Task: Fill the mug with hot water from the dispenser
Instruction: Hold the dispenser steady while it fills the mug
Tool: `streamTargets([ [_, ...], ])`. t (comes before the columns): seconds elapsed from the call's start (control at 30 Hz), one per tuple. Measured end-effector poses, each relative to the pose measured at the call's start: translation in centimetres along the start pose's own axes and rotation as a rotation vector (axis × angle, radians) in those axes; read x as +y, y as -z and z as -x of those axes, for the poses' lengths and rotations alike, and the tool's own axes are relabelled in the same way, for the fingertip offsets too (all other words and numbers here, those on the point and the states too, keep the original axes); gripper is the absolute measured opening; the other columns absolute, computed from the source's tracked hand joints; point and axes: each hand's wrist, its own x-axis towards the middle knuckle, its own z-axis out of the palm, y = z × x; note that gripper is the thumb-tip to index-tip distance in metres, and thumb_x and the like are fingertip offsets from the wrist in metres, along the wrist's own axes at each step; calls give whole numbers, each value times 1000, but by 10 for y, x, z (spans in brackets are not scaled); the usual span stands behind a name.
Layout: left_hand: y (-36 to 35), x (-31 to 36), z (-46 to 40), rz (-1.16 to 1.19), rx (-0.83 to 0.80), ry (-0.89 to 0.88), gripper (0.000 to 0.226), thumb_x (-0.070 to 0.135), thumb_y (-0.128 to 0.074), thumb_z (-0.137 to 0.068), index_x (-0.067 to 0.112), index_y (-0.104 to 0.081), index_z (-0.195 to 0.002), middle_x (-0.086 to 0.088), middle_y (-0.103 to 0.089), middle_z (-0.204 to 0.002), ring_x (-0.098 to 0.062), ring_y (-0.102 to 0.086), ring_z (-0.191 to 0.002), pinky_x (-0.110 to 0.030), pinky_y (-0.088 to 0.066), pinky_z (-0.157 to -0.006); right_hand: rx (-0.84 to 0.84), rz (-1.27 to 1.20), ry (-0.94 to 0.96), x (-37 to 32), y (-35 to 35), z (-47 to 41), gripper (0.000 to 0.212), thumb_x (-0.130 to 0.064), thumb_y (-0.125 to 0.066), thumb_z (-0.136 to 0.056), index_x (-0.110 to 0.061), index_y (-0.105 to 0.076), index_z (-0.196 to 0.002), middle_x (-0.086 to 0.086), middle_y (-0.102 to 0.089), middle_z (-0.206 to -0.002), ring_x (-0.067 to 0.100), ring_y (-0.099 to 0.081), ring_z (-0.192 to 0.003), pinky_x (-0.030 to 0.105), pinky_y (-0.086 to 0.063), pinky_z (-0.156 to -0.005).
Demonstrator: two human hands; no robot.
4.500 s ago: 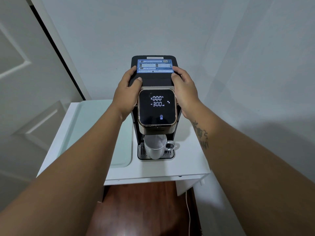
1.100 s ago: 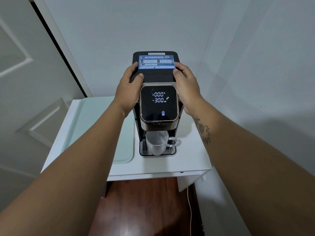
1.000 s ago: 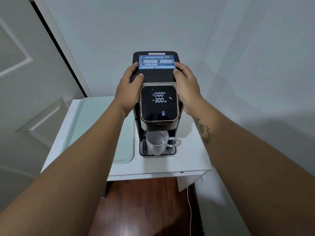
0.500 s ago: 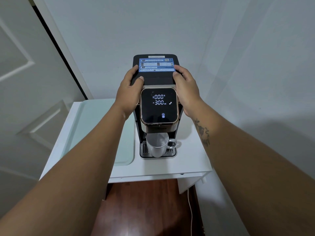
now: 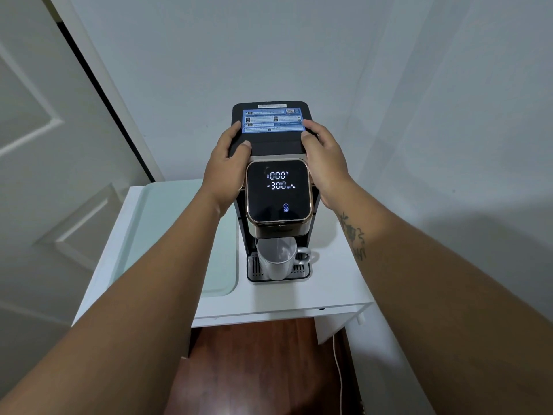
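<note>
both hands, left (image 5: 228, 166) and right (image 5: 324, 163), flat, clasping black box-shaped dispenser (image 5: 270, 145) top — white ceramic mug (image 5: 276, 260) sits directly below, handle toward right hand – nearer

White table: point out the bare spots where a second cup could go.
Bare spots on the white table: right of the dispenser to the edge, and the front strip before the mug. The pale green panel left is open, partly under the forearm.

The single view comes from the person's head, looking forward and steeply down along both outstretched forearms. It sits close above the water dispenser (image 5: 276, 187), whose lit screen faces up at the lens, with the white table (image 5: 329, 292) below and wide-angle bending at the edges.
</note>
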Motion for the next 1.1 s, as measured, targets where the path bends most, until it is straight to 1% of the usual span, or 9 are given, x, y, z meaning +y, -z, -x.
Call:
streamTargets([
  [0.07, 0, 0, 0, -6, -1, -2, 43, 24, -45, -101, 33, -44, -143, 9, -54, -135, -2, -60, -107, -10, -50, -78, -1, -8, -1, 0, 0, 0, 24, -30, -52, -101, -44, -65, -115, -3, -73, -125, 23, -71, -116, 46, -58, -104],
  [0.13, 1, 0, 0, -6, -3, 3, 43, 24, -45, -101, 34, -44, -143, 8, -54, -136, -6, -60, -110, -10, -49, -77, 0, -11, -1, 1, -1, -1, 25, -29, -52, -101, -40, -66, -119, -3, -72, -127, 22, -71, -117, 46, -57, -105],
  [0.23, 0, 1, 1, -8, -4, 8, 44, 25, -45, -101, 33, -43, -144, 8, -55, -135, -4, -61, -107, -10, -50, -76, 5, -3, 4, 2, -1, -2, 33, -29, -51, -101, -33, -67, -129, -5, -71, -129, 19, -69, -119, 44, -55, -108],
  [0.37, 0, -1, -1, -10, -3, 3, 44, 25, -46, -101, 33, -44, -144, 7, -55, -137, -10, -61, -115, -21, -52, -89, 14, 4, 3, 2, -1, -2, 34, -31, -52, -98, -35, -67, -129, -6, -72, -128, 18, -69, -118, 44, -55, -108],
  [0.43, 1, -2, -2, -5, -9, 4, 43, 25, -46, -101, 34, -44, -143, 7, -55, -135, -12, -62, -115, -23, -53, -90, 11, 1, 2, 1, -1, -1, 34, -31, -52, -99, -35, -67, -129, -6, -72, -127, 19, -70, -117, 44, -55, -107],
  [0.6, 1, 0, 0, -6, -9, 3, 43, 25, -45, -102, 34, -43, -144, 9, -55, -133, -5, -61, -108, -11, -50, -76, -2, 1, -3, 1, 0, -1, 32, -30, -51, -102, -35, -66, -130, -5, -71, -128, 18, -70, -117, 44, -56, -106],
  [0.67, 0, 0, 0, 1, -9, 2, 43, 24, -45, -102, 34, -43, -144, 8, -56, -133, -6, -62, -107, -9, -50, -73, 1, 10, 4, 1, 0, -1, 34, -30, -51, -101, -33, -66, -132, -6, -71, -128, 18, -69, -118, 44, -55, -107],
  [0.93, 0, -1, -1, 0, -6, -1, 43, 25, -46, -101, 33, -43, -143, 9, -55, -134, -7, -61, -110, -10, -49, -76, 4, -6, -2, 0, 0, 0, 33, -30, -52, -102, -34, -66, -131, -5, -71, -128, 19, -70, -118, 44, -56, -107],
  [1.1, 1, -2, -1, 0, -9, 3, 44, 26, -46, -101, 34, -43, -144, 7, -56, -136, -10, -63, -113, -13, -51, -78, -1, -19, -6, -1, 1, 0, 33, -27, -52, -104, -29, -65, -135, -3, -70, -131, 18, -69, -120, 42, -55, -108],
])
